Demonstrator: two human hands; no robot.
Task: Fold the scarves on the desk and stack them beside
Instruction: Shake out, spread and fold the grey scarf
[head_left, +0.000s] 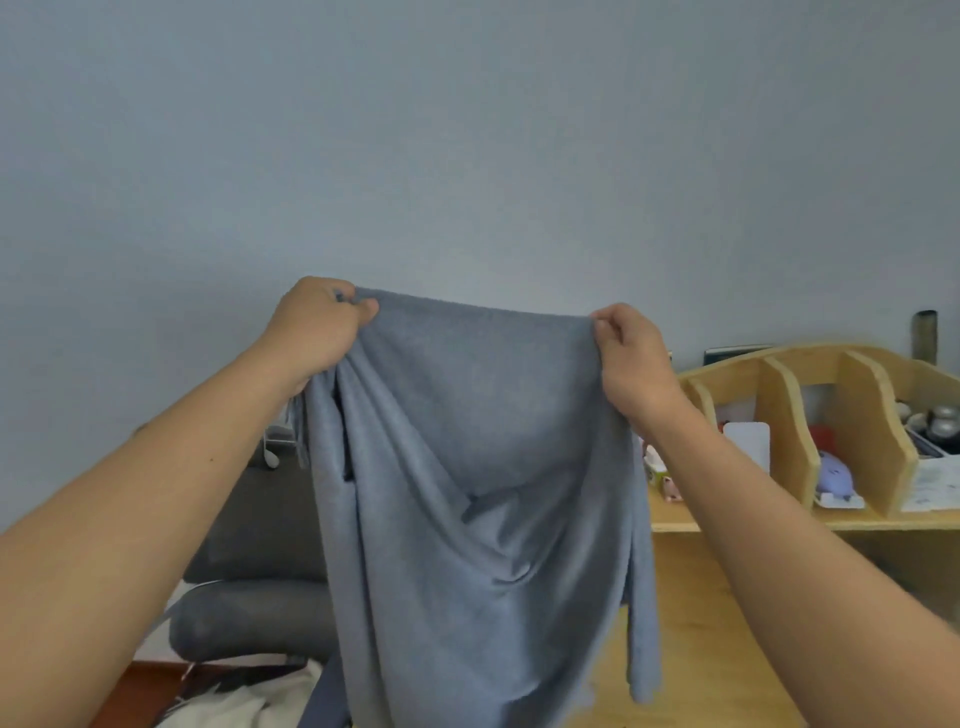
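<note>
A soft, grey-blue knit scarf (483, 467) hangs in draped folds above the light wooden table (691, 623), its top edge pinched by the left hand (317, 332) and right hand (628, 353).

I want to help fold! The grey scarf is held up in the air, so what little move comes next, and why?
Probably bring the left hand and right hand together. Each grips a top corner of the grey scarf, which hangs open above the wooden desk, so that would fold it in half.
</note>
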